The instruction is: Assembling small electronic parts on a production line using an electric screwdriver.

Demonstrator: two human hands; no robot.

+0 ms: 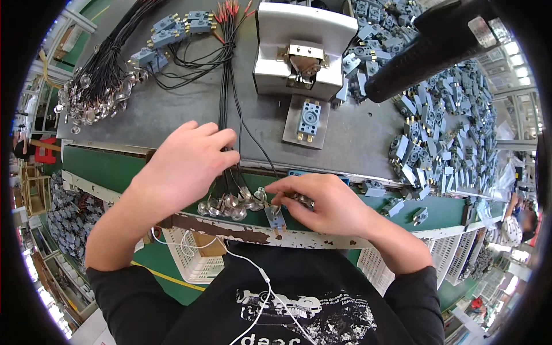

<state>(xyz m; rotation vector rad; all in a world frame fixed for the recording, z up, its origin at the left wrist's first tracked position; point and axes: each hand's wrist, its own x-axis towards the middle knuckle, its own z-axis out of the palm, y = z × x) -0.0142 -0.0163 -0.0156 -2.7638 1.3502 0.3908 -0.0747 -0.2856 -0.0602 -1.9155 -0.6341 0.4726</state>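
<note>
My left hand (184, 167) fingers clench the black wire bundle (225, 98); right hand (322, 201) fingers pinch a blue-grey switch part (275, 218) at the table (172, 109) edge.

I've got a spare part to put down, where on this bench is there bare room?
Bare grey bench top lies between the black wire bundle and the pile of round metal discs at far left. A smaller patch sits right of the metal plate, before the heap of blue-grey parts. The front edge by both hands is crowded.
</note>
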